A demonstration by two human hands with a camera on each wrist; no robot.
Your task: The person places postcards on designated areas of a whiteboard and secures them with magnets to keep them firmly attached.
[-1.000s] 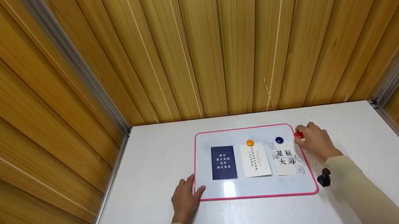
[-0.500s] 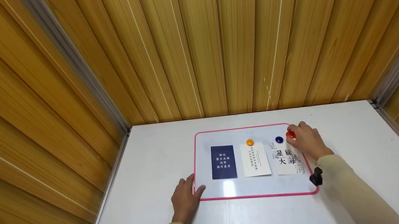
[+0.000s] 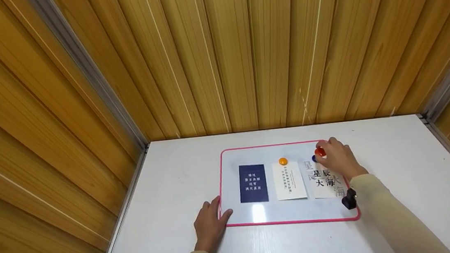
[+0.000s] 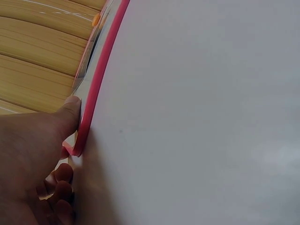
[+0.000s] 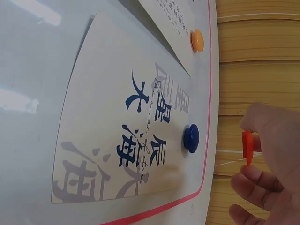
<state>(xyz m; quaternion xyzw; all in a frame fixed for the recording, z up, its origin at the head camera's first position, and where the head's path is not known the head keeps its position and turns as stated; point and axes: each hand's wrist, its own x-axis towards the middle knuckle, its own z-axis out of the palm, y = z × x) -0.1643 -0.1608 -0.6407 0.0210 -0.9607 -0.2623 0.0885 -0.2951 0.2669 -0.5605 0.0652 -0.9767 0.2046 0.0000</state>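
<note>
A whiteboard (image 3: 229,175) with a pink rim lies flat on the white table. My left hand (image 3: 209,227) grips its near left corner, the thumb on top and the fingers at the edge. My right hand (image 3: 341,158) pinches a red magnet (image 5: 248,146) over the far right part of the board. Beneath it, a dark blue magnet (image 5: 191,138) sits at the top of a card with large characters (image 5: 103,117). An orange magnet (image 3: 283,161) sits at the top of a white card (image 3: 295,192). A dark blue card (image 3: 254,196) with white writing lies on the left, with no magnet on it.
The white table (image 3: 172,181) extends around the board on all sides. Wood-patterned panels (image 3: 235,59) stand behind the table and along its sides, with a grey metal strip (image 3: 92,77) in the left corner.
My right hand has carried the red magnet leftward from the board's right edge to above the dark blue magnet. The left hand stays at the corner.
</note>
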